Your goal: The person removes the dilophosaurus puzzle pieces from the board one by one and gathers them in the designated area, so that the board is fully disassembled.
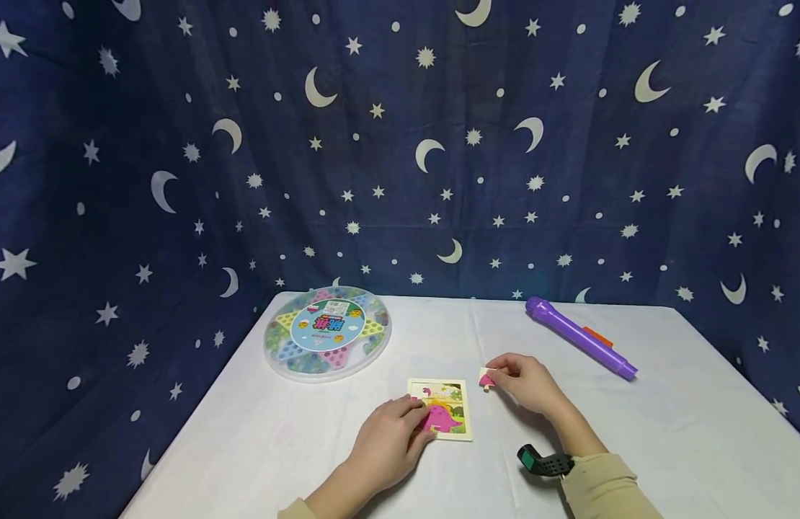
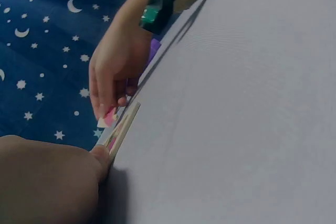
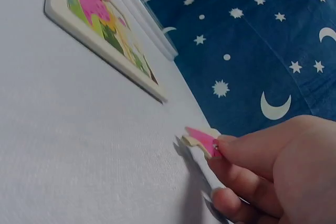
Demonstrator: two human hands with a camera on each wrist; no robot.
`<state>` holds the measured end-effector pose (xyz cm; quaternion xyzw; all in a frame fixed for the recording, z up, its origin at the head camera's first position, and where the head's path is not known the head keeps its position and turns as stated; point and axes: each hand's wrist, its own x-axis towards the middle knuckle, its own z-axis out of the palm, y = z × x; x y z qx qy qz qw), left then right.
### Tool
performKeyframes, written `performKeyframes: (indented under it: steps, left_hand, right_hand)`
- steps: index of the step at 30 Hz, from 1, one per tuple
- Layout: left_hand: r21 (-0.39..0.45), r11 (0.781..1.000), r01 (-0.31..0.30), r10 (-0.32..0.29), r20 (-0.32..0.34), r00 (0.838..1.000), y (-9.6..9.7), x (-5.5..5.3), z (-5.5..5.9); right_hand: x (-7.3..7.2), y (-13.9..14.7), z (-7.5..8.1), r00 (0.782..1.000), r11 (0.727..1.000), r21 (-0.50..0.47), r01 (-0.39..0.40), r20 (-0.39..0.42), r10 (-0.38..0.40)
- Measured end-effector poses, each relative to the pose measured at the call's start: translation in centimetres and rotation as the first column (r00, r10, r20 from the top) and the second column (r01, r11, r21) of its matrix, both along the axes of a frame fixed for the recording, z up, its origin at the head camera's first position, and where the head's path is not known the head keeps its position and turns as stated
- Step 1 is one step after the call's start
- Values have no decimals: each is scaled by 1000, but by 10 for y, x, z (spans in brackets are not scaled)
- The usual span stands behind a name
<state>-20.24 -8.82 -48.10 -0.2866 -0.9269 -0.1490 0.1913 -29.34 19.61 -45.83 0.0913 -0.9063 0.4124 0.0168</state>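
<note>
A small jigsaw puzzle [image 1: 453, 425] with a pink dinosaur lies in a pale frame on the white table. Over its left side rests my left hand [image 1: 390, 436], fingers on the picture and thumb at the near edge, holding it; part of the picture is hidden beneath. My right hand [image 1: 523, 382] pinches a loose puzzle piece [image 1: 486, 380], pink and cream, between thumb and fingers, just right of the frame. In the right wrist view the piece [image 3: 202, 141] is tilted close over the cloth, apart from the frame [image 3: 105, 45].
A round, clear-lidded board game box [image 1: 329, 331] lies at the back left. Toward the back right is a purple tube-shaped toy [image 1: 578, 335] with an orange part beside it. A dark blue curtain [image 1: 400, 144] with moons and stars hangs behind the white-covered table [image 1: 685, 418].
</note>
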Motion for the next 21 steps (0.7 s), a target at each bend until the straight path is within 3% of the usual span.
performKeyframes:
  steps: [13, 21]
  left_hand:
    - [134, 991, -26, 12, 101, 995, -19, -6, -2]
    - [116, 990, -82, 66, 132, 989, -15, -3, -1]
  right_hand:
    - [-5, 2, -9, 997, 999, 25, 28, -68, -27]
    - [-10, -8, -16, 992, 998, 16, 64, -114, -62]
